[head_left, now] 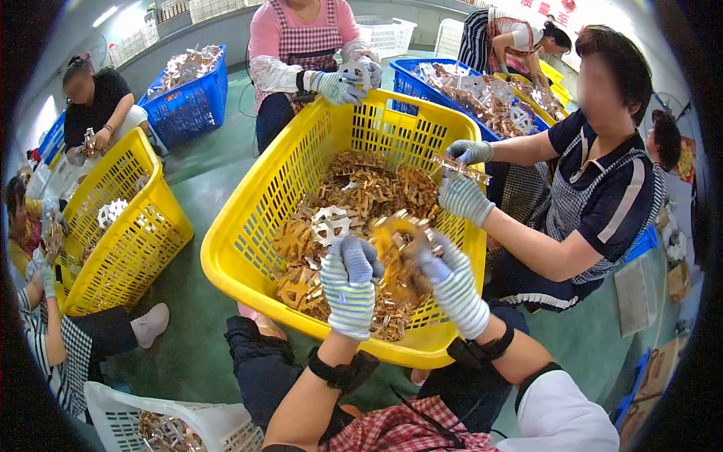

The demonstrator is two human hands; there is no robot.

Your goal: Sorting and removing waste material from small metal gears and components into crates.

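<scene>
Both my hands wear gloves with pale stripes and grey fingertips, and work over a yellow slatted basket (260,290). Inside it lies a heap of copper-coloured flat metal parts with cut-outs (361,181). My left hand (349,290) is closed, thumb pressed to fingers; what it grips, if anything, is hidden. Directly above its fingertips shows a silver metal part (331,225) with cut-outs; I cannot tell whether the hand touches it. To the right, my right hand (453,286) is closed on a copper-coloured metal part (407,245), smeared by motion.
Across the basket a gloved co-worker (343,83) holds a silver part; another, at right (467,188), holds a shiny metal part. A white basket (226,426) of parts stands lower left. Another yellow basket (162,207) stands left, and blue baskets (199,105) stand behind.
</scene>
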